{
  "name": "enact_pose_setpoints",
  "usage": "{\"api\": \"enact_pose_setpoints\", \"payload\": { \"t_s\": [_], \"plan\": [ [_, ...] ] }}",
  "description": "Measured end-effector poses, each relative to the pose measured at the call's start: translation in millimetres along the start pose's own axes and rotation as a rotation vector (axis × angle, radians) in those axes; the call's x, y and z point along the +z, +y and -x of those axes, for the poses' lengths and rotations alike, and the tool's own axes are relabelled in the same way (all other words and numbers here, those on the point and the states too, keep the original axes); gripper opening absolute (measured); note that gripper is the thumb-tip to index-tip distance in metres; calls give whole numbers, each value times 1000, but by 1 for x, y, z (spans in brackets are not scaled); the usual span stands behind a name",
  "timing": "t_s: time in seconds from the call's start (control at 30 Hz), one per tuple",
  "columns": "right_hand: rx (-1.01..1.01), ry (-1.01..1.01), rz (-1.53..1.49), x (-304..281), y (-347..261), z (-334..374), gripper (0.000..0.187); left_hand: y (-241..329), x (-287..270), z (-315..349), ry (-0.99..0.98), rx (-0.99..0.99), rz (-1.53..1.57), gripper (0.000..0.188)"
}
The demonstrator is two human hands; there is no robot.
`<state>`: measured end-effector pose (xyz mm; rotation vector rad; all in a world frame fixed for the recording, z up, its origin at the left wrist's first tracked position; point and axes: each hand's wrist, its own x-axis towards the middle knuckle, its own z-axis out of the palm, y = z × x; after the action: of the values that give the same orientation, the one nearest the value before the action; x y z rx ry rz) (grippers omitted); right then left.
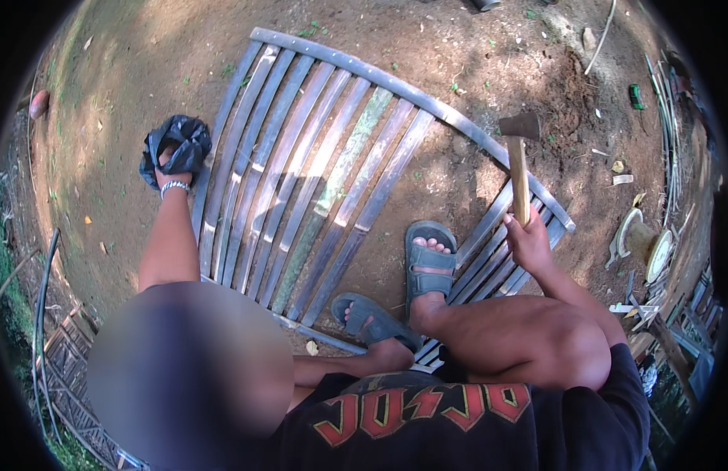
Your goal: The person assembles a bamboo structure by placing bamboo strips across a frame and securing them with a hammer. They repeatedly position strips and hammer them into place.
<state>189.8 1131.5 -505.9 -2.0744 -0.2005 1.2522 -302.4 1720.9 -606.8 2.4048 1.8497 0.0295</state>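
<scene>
My right hand [529, 242] is closed round the wooden handle of a hatchet [519, 177], whose dark metal head points away from me. The hatchet is over the right part of a slatted panel [301, 157] lying on the ground. Stretched out to the left, my left hand [169, 166] reaches into the mouth of a crumpled black plastic bag [187, 135] just beside the panel's left edge. The bag hides most of that hand's fingers, and its contents do not show. A silvery bracelet [175, 186] circles the left wrist.
My sandalled feet [431, 263] are by the gap between the panel's wide and narrow slatted parts. On the right lie a pale spool [640, 243] and a bundle of long thin sticks [669, 149]. A small green object [636, 96] is farther off on bare earth.
</scene>
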Motion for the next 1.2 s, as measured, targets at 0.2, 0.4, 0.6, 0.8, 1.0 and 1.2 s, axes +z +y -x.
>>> {"api": "enact_pose_setpoints", "payload": {
  "t_s": [0.2, 0.4, 0.6, 0.8, 1.0, 1.2],
  "plan": [
    [15, -3, 2, -2, 1, -1, 20, 19, -13, 4, 48, 10, -26, 34],
    [-9, -30, -15, 3, 0, -8, 24, 49, -48, 38, 422, -274, 363, 23],
    [31, -18, -9, 3, -17, -7, 22, 138, -74, 146, 715, -465, 1246, 18],
    [33, -14, -81, -3, -12, -7, 22, 264, -24, 192, 43, -142, 1466, 16],
    [48, -18, -103, -14, -1, 5, 25, 391, 11, 185, -144, 528, 1026, 14],
    [154, 24, -113, -18, 12, 36, 25, 443, 44, 162, -138, 563, 930, 12]
  ]
}}
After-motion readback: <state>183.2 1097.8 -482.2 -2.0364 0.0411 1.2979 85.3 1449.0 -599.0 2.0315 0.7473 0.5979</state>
